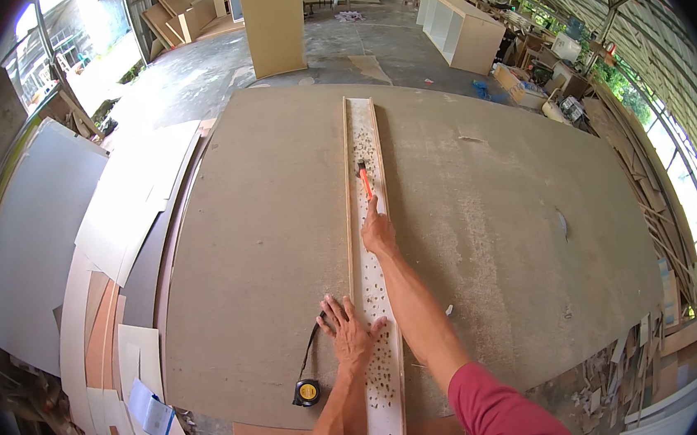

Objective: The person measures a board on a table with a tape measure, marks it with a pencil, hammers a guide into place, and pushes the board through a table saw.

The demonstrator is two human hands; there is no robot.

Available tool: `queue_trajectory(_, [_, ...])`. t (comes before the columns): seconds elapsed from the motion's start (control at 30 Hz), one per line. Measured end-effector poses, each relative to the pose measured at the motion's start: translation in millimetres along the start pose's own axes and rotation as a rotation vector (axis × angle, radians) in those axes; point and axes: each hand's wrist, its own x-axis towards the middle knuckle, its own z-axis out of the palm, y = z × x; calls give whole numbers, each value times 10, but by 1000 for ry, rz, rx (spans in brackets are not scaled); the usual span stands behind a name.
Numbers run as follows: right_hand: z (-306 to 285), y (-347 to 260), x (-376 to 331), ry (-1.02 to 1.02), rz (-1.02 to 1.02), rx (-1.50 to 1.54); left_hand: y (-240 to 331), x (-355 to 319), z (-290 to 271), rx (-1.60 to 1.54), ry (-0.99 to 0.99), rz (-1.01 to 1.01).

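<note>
A large brown fibreboard worktop [266, 225] is seen in an open workshop; a long white speckled plank [370, 240] is pressed by the flat, spread-fingered left hand [349, 333], while a red-handled hammer [364, 181] is grasped by the right hand [378, 233].

Blue-and-white flat packet [152, 414] at lower left among board offcuts, cardboard boxes [519, 86] far right

Daylight fills the scene evenly, and the big brown board [466, 232] in the middle is lit softly, with faint shadows only. Far beyond the board's upper left corner an opening [104, 27] is blown out to white glare; to the board's right, a long window strip [679, 164] also glows bright. Fisheye distortion bends the board's edges outward, and a black vignette rings the corners. Focus is sharp on the board; things toward the rim look smeared and soft.
</note>
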Motion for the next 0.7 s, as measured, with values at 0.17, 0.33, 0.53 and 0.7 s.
queue_trajectory(0.17, [-435, -401, 130, 119, 3, 236, -58, 23, -61, -18, 0, -19])
queue_trajectory(0.33, [-127, -143, -134, 357, -125, 164, 4, 42, -72, -37, 28, 1])
queue_trajectory(0.53, [-512, 165, -849, 235, -42, 321, 36, -9, -18, -36, 28, 20])
queue_trajectory(0.7, [-643, 569, -2725, 265, -103, 507, -19, -18, 2, -19, 28, 11])
